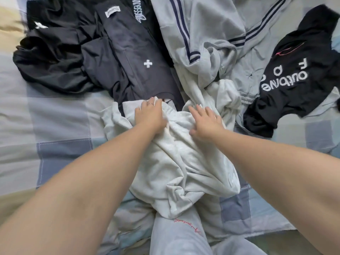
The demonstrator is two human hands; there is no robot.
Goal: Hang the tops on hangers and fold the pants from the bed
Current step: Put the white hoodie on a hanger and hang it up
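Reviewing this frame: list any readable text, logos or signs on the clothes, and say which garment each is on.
"outb", then unclear letters, plus loose "F" and "D": white, upside down, on the black top.
"+": white cross on the dark grey garment.
White patch and outlined lettering on that garment: too blurred.
Red script on the light grey pant leg: illegible.

I find free passage on the left over the pale checked quilt (pixel 47 124). Ahead, a heap of black clothes (pixel 60 57), a light grey navy-striped garment (pixel 207 30) and a black white-lettered top (pixel 294 100) block the way; a crumpled white garment (pixel 184 159) fills the middle.
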